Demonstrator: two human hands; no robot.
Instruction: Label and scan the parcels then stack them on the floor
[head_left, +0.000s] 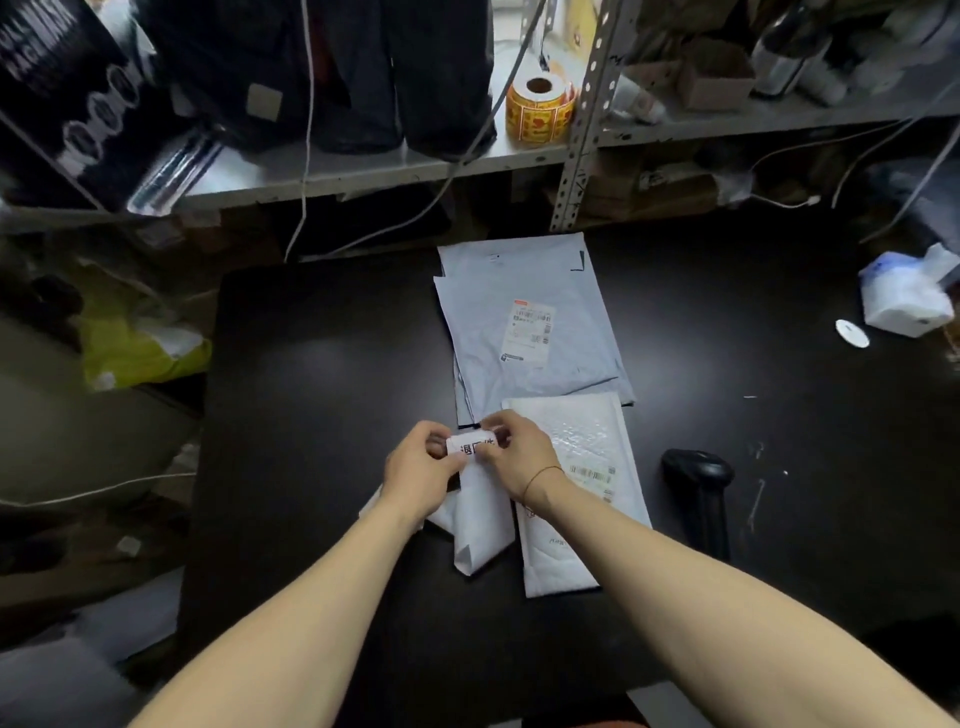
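Label (470, 448) text partly behind fingers (501, 448)

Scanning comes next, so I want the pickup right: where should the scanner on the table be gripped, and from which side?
Probably grip the scanner by its narrow handle, the end nearer the person, coming from above with the right hand, now pinching the label. It lies flat on the table, head pointing away.

Forearms bare to frame edge; left hand (415, 475), right hand (519, 457) bare. Thin orange cord (544, 474) round right wrist.
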